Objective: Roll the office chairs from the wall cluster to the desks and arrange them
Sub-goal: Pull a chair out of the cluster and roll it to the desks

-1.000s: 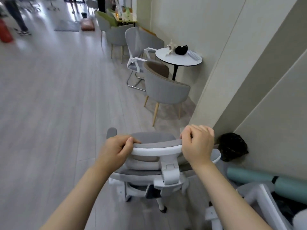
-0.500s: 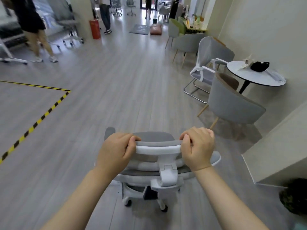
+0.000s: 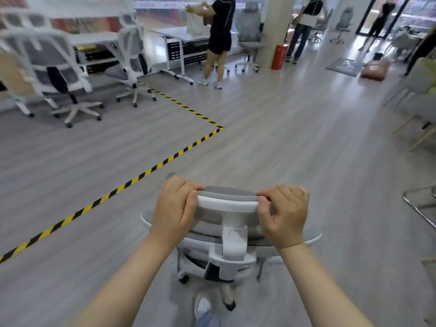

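Swung left from the wall toward taped floor and far desks (image 3: 179,36), the chair (image 3: 227,204) stayed clamped by left hand (image 3: 175,208) and right hand (image 3: 285,213), fingers curled over its headrest.

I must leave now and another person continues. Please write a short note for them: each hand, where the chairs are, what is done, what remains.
Left hand and right hand both grip the headrest of the chair being pushed, one at each end.
It stands on open floor, right of the yellow-black floor tape.
Two office chairs stand beyond the tape near the desks.
Done: this chair is off the wall.
Left: roll it to a desk and arrange it; the wall cluster is not in view.
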`<state>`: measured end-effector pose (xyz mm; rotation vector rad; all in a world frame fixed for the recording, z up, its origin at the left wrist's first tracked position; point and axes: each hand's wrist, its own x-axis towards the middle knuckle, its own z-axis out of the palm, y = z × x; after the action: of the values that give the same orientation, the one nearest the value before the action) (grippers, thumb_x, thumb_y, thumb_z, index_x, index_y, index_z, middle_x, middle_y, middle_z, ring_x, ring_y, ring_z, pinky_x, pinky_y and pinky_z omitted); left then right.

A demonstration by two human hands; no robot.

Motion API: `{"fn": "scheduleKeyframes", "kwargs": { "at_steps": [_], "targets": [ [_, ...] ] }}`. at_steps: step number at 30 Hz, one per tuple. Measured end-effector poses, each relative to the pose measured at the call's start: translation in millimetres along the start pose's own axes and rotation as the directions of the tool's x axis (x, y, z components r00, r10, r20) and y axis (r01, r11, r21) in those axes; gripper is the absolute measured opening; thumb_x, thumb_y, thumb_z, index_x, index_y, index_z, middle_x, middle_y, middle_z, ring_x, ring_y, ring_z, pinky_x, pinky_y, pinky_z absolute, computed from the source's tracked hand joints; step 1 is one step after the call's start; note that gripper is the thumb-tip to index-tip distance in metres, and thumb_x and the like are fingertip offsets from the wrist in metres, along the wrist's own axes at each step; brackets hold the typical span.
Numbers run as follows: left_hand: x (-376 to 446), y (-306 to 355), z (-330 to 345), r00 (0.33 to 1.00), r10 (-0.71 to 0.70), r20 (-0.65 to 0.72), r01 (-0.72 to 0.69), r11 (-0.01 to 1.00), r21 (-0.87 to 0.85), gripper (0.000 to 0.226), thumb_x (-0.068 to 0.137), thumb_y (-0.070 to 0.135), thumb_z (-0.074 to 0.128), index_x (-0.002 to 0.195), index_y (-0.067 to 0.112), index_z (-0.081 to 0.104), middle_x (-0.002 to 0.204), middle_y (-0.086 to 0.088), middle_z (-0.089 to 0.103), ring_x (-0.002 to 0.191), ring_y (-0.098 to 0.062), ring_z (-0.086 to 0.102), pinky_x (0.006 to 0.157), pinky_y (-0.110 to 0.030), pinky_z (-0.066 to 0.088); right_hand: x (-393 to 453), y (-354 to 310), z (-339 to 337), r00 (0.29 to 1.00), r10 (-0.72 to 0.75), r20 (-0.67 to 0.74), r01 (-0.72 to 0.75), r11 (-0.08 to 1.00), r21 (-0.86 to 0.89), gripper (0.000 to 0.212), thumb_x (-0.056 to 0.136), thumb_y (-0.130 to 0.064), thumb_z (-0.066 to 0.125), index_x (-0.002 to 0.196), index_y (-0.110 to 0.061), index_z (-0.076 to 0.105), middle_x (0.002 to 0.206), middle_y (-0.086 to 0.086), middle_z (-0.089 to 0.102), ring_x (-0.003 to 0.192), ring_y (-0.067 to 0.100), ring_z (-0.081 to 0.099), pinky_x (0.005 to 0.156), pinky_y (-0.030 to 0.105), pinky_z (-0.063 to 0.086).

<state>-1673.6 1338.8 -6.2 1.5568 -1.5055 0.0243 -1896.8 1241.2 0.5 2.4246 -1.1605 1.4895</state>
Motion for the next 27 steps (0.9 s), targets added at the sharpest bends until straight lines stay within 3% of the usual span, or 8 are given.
{"fn": "scheduleKeyframes", "kwargs": {
  "at_steps": [3,11,17,22,27],
  "targets": [
    [28,-51,-18,0.992,-0.043,-0.117,0.047,0.998,0.038,0.039,0.1,0.027,0.031,0.094,0.016,0.068,0.09,0.008,0.057,0.091,-0.012,0.053,0.087,-0.035,0.039,42,-12,73,0.997,-0.072,0.025,0.069,0.991,0.113,0.031,0.088,-0.031,0.046,0.067,-0.02,0.065,0.065,-0.008,0.057,0.065,0.019,0.049,0.071,0.034,0.03],
    [107,-189,-71,0.918,-0.151,-0.366,0.244,0.944,0.224,0.039,0.099,0.027,0.031,0.093,0.017,0.068,0.089,0.008,0.059,0.085,-0.017,0.053,0.076,-0.043,0.042,164,-61,276,0.938,-0.285,0.196,0.185,0.893,0.411,0.028,0.087,-0.03,0.043,0.069,-0.02,0.063,0.067,-0.009,0.057,0.066,0.018,0.047,0.069,0.036,0.033],
    [159,-289,-114,0.828,-0.188,-0.528,0.378,0.883,0.278,0.038,0.099,0.026,0.033,0.093,0.014,0.069,0.09,0.003,0.061,0.086,-0.018,0.052,0.082,-0.038,0.039,244,-121,419,0.86,-0.418,0.293,0.182,0.787,0.59,0.026,0.087,-0.029,0.045,0.074,-0.018,0.064,0.07,-0.008,0.055,0.071,0.019,0.049,0.074,0.036,0.035],
    [204,-374,-153,0.717,-0.169,-0.677,0.501,0.8,0.331,0.037,0.095,0.023,0.035,0.091,0.011,0.069,0.088,-0.001,0.06,0.086,-0.014,0.047,0.085,-0.02,0.029,298,-181,534,0.785,-0.511,0.35,0.159,0.713,0.683,0.029,0.089,-0.031,0.042,0.074,-0.018,0.062,0.07,-0.01,0.051,0.072,0.016,0.047,0.077,0.032,0.034],
    [241,-462,-194,0.662,-0.125,-0.739,0.562,0.735,0.379,0.035,0.092,0.021,0.037,0.093,0.011,0.07,0.088,-0.001,0.055,0.084,-0.019,0.046,0.081,-0.029,0.027,342,-245,643,0.742,-0.567,0.359,0.111,0.632,0.767,0.026,0.089,-0.028,0.041,0.073,-0.018,0.059,0.07,-0.015,0.046,0.073,0.012,0.045,0.082,0.032,0.036]
  ]
}}
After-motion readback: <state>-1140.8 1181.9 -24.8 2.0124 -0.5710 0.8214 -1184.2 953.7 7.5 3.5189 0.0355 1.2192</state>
